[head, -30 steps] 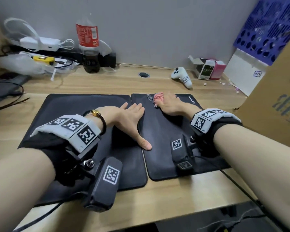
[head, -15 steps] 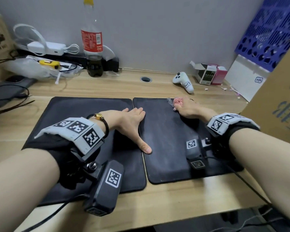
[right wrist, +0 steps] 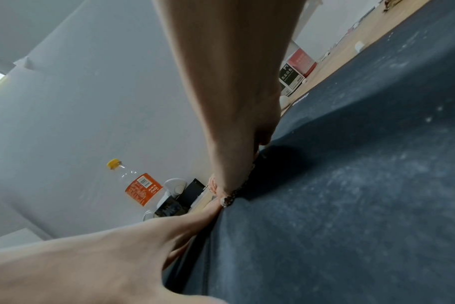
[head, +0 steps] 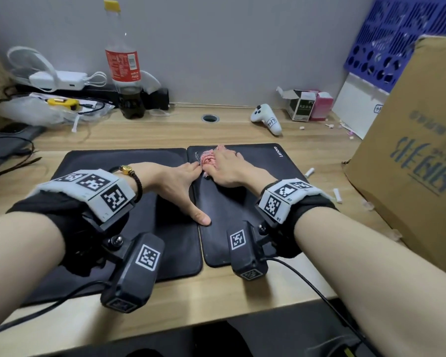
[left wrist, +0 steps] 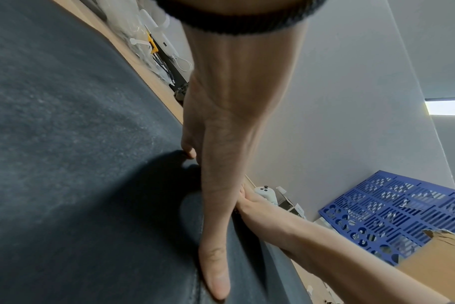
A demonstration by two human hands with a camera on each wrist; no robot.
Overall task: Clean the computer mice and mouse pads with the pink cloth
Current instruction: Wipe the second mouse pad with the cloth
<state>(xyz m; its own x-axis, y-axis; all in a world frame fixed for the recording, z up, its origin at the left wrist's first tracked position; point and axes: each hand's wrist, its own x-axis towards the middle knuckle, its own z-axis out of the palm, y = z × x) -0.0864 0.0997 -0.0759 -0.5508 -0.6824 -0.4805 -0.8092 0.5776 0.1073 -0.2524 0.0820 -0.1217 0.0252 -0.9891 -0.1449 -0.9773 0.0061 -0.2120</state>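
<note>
Two black mouse pads lie side by side, the left pad (head: pixel 93 171) and the right pad (head: pixel 265 163). My left hand (head: pixel 175 181) lies flat across their seam, fingers straight and thumb spread onto the right pad. My right hand (head: pixel 227 168) grips the bunched pink cloth (head: pixel 208 159) and presses it on the right pad's far left corner, right beside my left fingertips. The right wrist view shows the cloth (right wrist: pixel 217 188) under my right hand (right wrist: pixel 237 123) on the dusty pad (right wrist: pixel 351 185). In the left wrist view my left hand (left wrist: pixel 221 164) rests on the left pad (left wrist: pixel 65 144).
A white game controller (head: pixel 267 118), small boxes (head: pixel 309 104) and a cola bottle (head: pixel 124 73) stand behind the pads. A big cardboard box (head: pixel 410 163) crowds the right side. Cables and a charger (head: pixel 57 81) lie at the back left. Bare wooden desk (head: pixel 216 292) runs along the near edge.
My right hand slid the cloth to the right along the pad's far edge, then back left until it reached my left fingertips. The left hand stayed flat on the seam.
</note>
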